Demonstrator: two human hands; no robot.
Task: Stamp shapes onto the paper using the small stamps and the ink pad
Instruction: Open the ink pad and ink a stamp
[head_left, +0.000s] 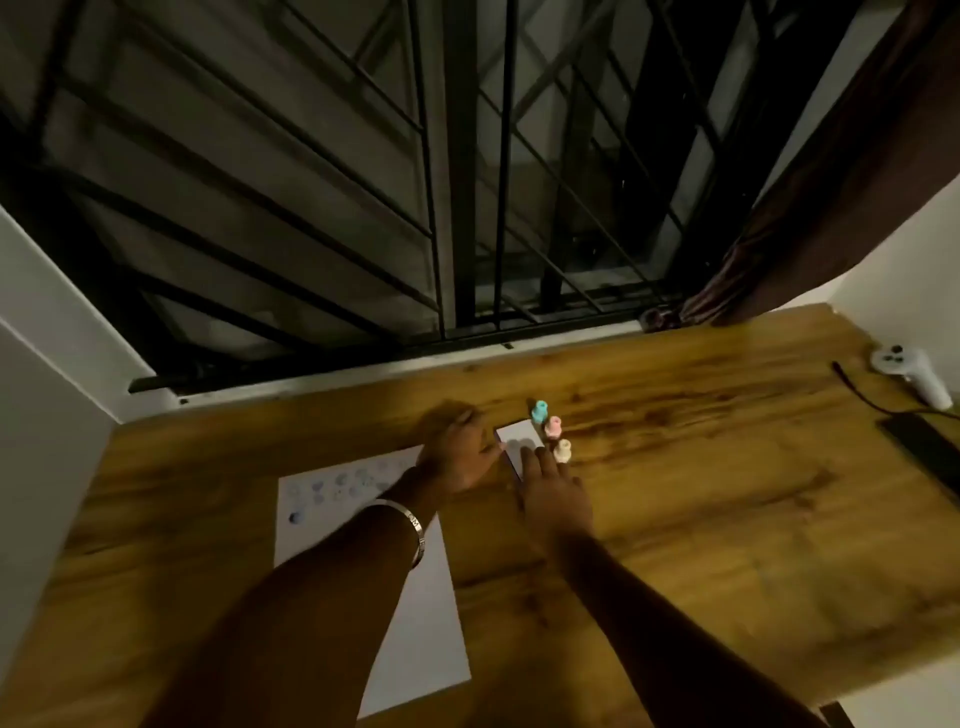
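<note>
A white sheet of paper (311, 519) lies on the wooden desk (727, 493), with several faint blue stamped shapes near its far end. Beyond it sits the white ink pad (519, 436). Three small stamps stand in a row along the pad's right side: a teal stamp (540, 410), a pink stamp (553, 427) and a cream stamp (562, 450). My left hand (457, 452) rests against the pad's left edge, fingers curled; it is blurred. My right hand (553, 491) lies flat with its fingertips on the pad's near end, beside the cream stamp.
A barred window runs along the desk's far edge, with a dark curtain (779, 234) hanging at the right. A white handheld controller (909, 374), a black cable and a flat black device (924, 447) lie at the desk's right end. White walls flank both sides.
</note>
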